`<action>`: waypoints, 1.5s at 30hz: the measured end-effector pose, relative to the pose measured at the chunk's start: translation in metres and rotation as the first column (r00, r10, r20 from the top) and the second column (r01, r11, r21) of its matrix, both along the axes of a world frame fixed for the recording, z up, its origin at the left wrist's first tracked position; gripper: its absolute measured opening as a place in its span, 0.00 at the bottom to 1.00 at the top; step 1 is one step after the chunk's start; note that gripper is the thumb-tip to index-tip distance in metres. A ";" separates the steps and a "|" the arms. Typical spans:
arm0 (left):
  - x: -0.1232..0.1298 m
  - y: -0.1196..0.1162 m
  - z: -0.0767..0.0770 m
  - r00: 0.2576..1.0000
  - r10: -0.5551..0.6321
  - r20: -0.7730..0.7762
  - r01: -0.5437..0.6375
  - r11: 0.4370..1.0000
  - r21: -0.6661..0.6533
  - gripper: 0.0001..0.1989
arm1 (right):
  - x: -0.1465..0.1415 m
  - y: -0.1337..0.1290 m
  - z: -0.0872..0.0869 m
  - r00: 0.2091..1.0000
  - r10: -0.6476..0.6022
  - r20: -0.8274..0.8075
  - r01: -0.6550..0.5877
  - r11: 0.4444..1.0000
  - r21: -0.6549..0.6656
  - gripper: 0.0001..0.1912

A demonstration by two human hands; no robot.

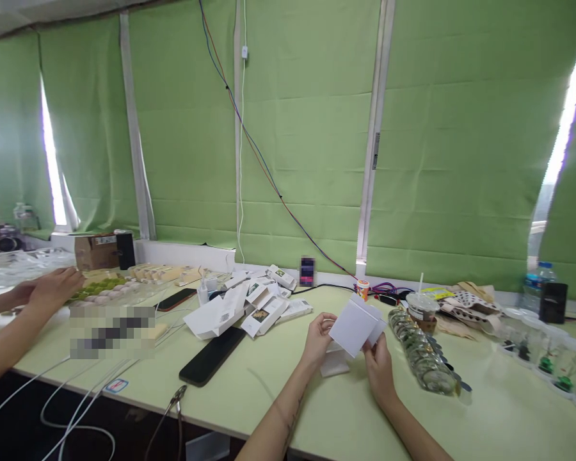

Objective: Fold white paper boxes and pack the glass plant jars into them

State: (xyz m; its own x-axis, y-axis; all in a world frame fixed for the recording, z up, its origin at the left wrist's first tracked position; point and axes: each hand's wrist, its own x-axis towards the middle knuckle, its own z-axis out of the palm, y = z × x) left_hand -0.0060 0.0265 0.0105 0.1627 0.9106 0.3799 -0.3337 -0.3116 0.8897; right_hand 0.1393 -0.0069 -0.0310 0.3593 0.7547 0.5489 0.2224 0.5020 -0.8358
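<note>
A white cardboard box (356,325), partly unfolded with a flap sticking out at its right, is held up above the table between my two hands. My left hand (319,338) grips its left edge with curled fingers. At the lower right, my right hand (379,366) pinches the box near the flap. Just beneath lies another white card piece (335,362), partly covered by my left hand and the box. To the right of my hands runs a row of round, clear-wrapped pieces (420,351).
Several white boxes (264,314) lie piled left of my hands, beside a black power bank or phone (212,356). A lidded drink cup (421,306) and clear cups with small plants (546,362) stand right. At far left, another person's hands (57,288) reach over trays.
</note>
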 end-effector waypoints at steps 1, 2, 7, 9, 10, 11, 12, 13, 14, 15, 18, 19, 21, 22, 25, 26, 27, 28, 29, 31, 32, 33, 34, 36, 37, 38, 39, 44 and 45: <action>0.000 0.000 0.000 1.000 -0.007 0.012 0.007 1.000 -0.020 0.18 | 0.000 0.000 0.000 1.000 -0.003 -0.004 0.004 1.000 0.011 0.18; 0.000 -0.001 0.000 1.000 -0.016 0.021 0.017 0.999 -0.035 0.19 | 0.000 0.000 0.001 1.000 -0.006 -0.007 0.007 1.000 0.021 0.17; 0.000 -0.001 0.000 0.997 -0.062 0.039 0.063 0.998 -0.016 0.20 | -0.001 -0.001 0.002 1.000 -0.023 0.009 0.023 1.000 0.020 0.14; 0.000 0.000 -0.001 0.996 -0.076 0.038 0.076 0.997 0.001 0.18 | 0.000 -0.001 0.002 0.999 -0.033 0.016 0.033 0.999 0.006 0.13; 0.000 0.000 -0.001 0.996 -0.082 0.034 0.082 0.997 0.006 0.18 | 0.000 -0.001 0.001 0.999 -0.035 0.020 0.035 0.999 -0.002 0.12; 0.000 0.000 -0.002 0.996 -0.085 0.026 0.085 0.996 0.010 0.17 | 0.000 -0.001 0.001 0.999 -0.038 0.025 0.038 0.999 -0.011 0.11; 0.000 0.000 -0.002 0.996 -0.089 0.013 0.089 0.996 0.013 0.17 | 0.001 0.000 0.000 0.999 -0.042 0.030 0.042 0.999 -0.018 0.11; 0.000 0.000 -0.003 0.996 -0.092 -0.001 0.092 0.996 0.013 0.18 | 0.001 0.000 0.000 0.998 -0.046 0.033 0.047 0.999 -0.024 0.10; 0.000 0.000 -0.003 0.995 -0.098 -0.017 0.098 0.995 0.011 0.18 | 0.002 0.001 -0.001 0.998 -0.051 0.033 0.051 0.998 -0.027 0.10; 0.000 -0.001 -0.004 0.994 -0.104 -0.032 0.105 0.994 0.011 0.19 | 0.002 0.002 -0.002 0.998 -0.058 0.031 0.059 0.998 -0.029 0.10; 0.001 -0.002 -0.004 0.990 -0.125 -0.063 0.126 0.992 0.018 0.20 | 0.004 0.004 -0.004 0.995 -0.097 0.022 0.098 0.995 -0.030 0.11; 0.002 -0.003 -0.003 0.989 -0.130 -0.072 0.132 0.991 0.017 0.19 | 0.004 0.005 -0.004 0.994 -0.111 0.021 0.111 0.993 -0.029 0.11; 0.002 -0.002 -0.003 0.987 -0.136 -0.082 0.137 0.990 0.015 0.15 | 0.005 0.006 -0.005 0.992 -0.128 0.020 0.129 0.991 -0.041 0.11; 0.002 -0.001 -0.003 0.988 -0.133 -0.078 0.135 0.991 0.018 0.13 | 0.005 0.006 -0.005 0.991 -0.130 0.018 0.131 0.990 -0.055 0.11; 0.001 0.002 -0.002 0.994 -0.112 -0.010 0.112 0.994 0.020 0.08 | 0.003 0.003 -0.005 0.995 -0.097 -0.003 0.096 0.989 -0.109 0.13; 0.001 0.002 -0.002 0.994 -0.109 0.014 0.109 0.994 0.000 0.09 | 0.002 0.002 -0.005 0.997 -0.071 -0.016 0.068 0.990 -0.121 0.15; 0.000 0.002 -0.002 0.993 -0.110 0.034 0.112 0.993 -0.034 0.10 | 0.002 0.001 -0.005 0.999 -0.043 -0.028 0.039 0.991 -0.131 0.18; 0.000 0.002 -0.002 0.993 -0.111 0.046 0.114 0.991 -0.075 0.12 | 0.001 0.000 -0.004 0.999 -0.019 -0.035 0.013 0.990 -0.142 0.20; 0.000 0.001 -0.002 0.992 -0.113 0.048 0.118 0.987 -0.111 0.15 | 0.001 0.000 -0.004 0.999 -0.005 -0.037 0.000 0.989 -0.150 0.22; 0.001 -0.001 -0.003 0.991 -0.131 0.029 0.134 0.980 -0.146 0.20 | 0.001 0.000 -0.004 1.000 -0.015 -0.027 0.011 0.990 -0.142 0.25; 0.001 -0.003 -0.003 0.989 -0.145 0.012 0.145 0.978 -0.147 0.21 | 0.002 0.000 -0.004 0.999 -0.026 -0.020 0.023 0.992 -0.125 0.25; 0.001 -0.004 -0.003 0.986 -0.164 -0.011 0.160 0.977 -0.143 0.22 | 0.002 0.001 -0.004 0.999 -0.032 -0.011 0.031 0.994 -0.105 0.25; 0.001 -0.004 -0.003 0.983 -0.178 -0.032 0.172 0.975 -0.139 0.23 | 0.003 0.001 -0.004 0.999 -0.034 -0.004 0.034 0.996 -0.086 0.25; 0.001 -0.005 -0.002 0.982 -0.176 -0.062 0.166 0.976 -0.139 0.23 | 0.004 0.002 -0.004 1.000 -0.023 0.006 0.024 0.997 -0.075 0.25; 0.001 -0.004 -0.002 0.985 -0.159 -0.068 0.148 0.978 -0.145 0.23 | 0.004 0.002 -0.003 1.000 -0.015 0.008 0.016 0.996 -0.082 0.25; 0.000 -0.004 -0.002 0.988 -0.138 -0.067 0.127 0.981 -0.150 0.24 | 0.004 0.002 -0.003 1.000 -0.008 0.009 0.009 0.996 -0.093 0.25; 0.000 -0.004 -0.002 0.991 -0.118 -0.061 0.107 0.982 -0.153 0.24 | 0.004 0.001 -0.003 1.000 -0.002 0.009 0.003 0.995 -0.104 0.25; -0.001 -0.003 -0.001 0.997 -0.068 -0.033 0.063 0.989 -0.135 0.23 | 0.002 -0.001 -0.001 0.999 0.035 0.008 -0.034 0.992 -0.125 0.25; -0.001 -0.003 -0.001 0.998 -0.059 -0.031 0.054 0.989 -0.135 0.23 | 0.002 -0.002 -0.002 0.999 0.047 -0.004 -0.047 0.991 -0.128 0.25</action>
